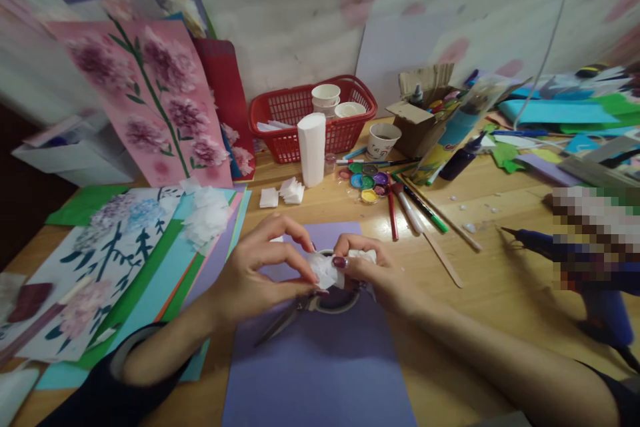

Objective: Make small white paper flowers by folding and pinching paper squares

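Both of my hands meet over a purple paper sheet [320,367] on the wooden table. My left hand [260,273] and my right hand [373,273] pinch a small crumpled piece of white tissue paper [325,270] between their fingertips. Under the hands lie scissors [295,317] and a roll of tape [340,300], partly hidden by my fingers.
A red basket [300,113] with paper cups, a white tissue roll [311,149], cut tissue squares [290,191], paint pots [369,180] and pens [410,207] stand behind. Flower collages [155,100] and coloured sheets [165,273] lie left. A blue glue gun [590,280] sits right.
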`<state>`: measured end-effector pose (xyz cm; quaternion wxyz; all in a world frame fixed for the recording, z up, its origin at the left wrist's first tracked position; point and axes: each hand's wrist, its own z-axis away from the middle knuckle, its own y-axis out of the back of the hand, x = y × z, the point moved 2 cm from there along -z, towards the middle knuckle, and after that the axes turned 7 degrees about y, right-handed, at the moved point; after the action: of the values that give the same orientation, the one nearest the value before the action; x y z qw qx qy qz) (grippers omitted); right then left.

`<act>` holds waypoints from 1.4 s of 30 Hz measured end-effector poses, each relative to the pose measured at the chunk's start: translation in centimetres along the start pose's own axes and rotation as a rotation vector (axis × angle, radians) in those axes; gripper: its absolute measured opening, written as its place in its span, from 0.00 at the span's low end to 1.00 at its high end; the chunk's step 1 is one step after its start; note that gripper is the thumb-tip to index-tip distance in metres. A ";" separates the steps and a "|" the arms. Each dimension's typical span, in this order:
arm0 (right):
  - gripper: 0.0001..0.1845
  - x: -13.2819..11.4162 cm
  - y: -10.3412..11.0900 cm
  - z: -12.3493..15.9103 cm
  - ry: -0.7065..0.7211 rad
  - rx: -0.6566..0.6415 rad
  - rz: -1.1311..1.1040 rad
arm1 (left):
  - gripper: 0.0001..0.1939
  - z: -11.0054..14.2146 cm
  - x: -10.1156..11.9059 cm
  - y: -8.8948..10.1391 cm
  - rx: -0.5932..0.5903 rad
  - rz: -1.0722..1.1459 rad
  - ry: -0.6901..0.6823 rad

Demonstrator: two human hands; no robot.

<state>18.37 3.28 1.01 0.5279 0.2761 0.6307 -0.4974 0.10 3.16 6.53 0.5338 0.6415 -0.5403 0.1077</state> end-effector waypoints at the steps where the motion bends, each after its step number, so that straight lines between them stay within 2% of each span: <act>1: 0.09 0.0 0.0 0.0 -0.002 0.000 -0.001 | 0.05 0.0 0.0 0.0 0.010 -0.006 -0.003; 7: 0.08 0.1 0.1 -0.2 0.011 0.031 -0.029 | 0.04 0.1 -0.7 -0.2 -0.032 -0.029 -0.042; 14: 0.08 0.6 0.5 -0.5 0.059 0.049 -0.081 | 0.06 0.2 -0.8 0.4 -0.025 0.000 -0.043; 20: 0.07 0.7 0.6 -0.6 0.056 0.160 -0.118 | 0.06 0.1 -1.1 0.9 -0.093 0.080 -0.025; 24: 0.07 0.8 0.7 -0.8 0.073 0.191 -0.150 | 0.04 -0.2 -1.0 1.9 -0.088 0.144 -0.002; 26: 0.07 1.0 0.9 -0.9 0.080 0.175 -0.146 | 0.02 -0.5 -0.9 2.5 -0.081 0.180 0.022; 30: 0.10 0.8 0.9 -0.7 0.090 0.136 -0.044 | 0.05 -0.5 -1.0 3.0 -0.111 0.268 0.052; 33: 0.14 0.1 0.6 -0.2 0.109 0.089 0.096 | 0.02 -0.1 -1.4 2.4 -0.216 0.311 0.106; 36: 0.14 -0.5 0.1 0.2 0.058 0.015 0.180 | 0.03 0.2 -1.5 1.4 -0.301 0.315 0.135; 42: 0.12 -0.2 -0.4 0.6 -0.011 -0.157 0.194 | 0.04 0.2 -1.3 0.3 -0.361 0.252 0.099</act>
<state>18.29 2.62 1.42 0.5968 0.2911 0.6351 -0.3946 -0.78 3.81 5.69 0.6483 0.4569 -0.5997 0.1063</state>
